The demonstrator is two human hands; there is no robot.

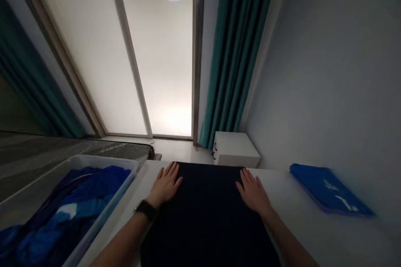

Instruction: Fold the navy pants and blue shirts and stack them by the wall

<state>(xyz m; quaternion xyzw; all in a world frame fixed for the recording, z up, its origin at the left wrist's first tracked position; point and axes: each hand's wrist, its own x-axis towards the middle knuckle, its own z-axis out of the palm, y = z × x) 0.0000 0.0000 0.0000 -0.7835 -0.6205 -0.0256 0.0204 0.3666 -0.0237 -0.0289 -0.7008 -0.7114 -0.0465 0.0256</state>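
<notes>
A dark navy, nearly black cloth (pixel 209 217) lies spread flat on the white table (pixel 313 233), running from the far edge down past the bottom of the view. My left hand (pixel 166 183), with a black watch (pixel 146 210) on its wrist, rests flat on the cloth's far left corner, fingers stretched out. At the far right corner, my right hand (pixel 253 192) lies flat in the same way, fingers spread. Neither hand grips the fabric. Whether the cloth is a garment cannot be made out.
Left of the table stands a clear plastic bin (pixel 128 187) of crumpled blue clothes (pixel 72 200). A folded blue garment (pixel 332 190) with white print lies on the table's right side by the wall. Beyond are a white cabinet (pixel 236 148), teal curtain (pixel 238 58) and frosted sliding door (pixel 163 71).
</notes>
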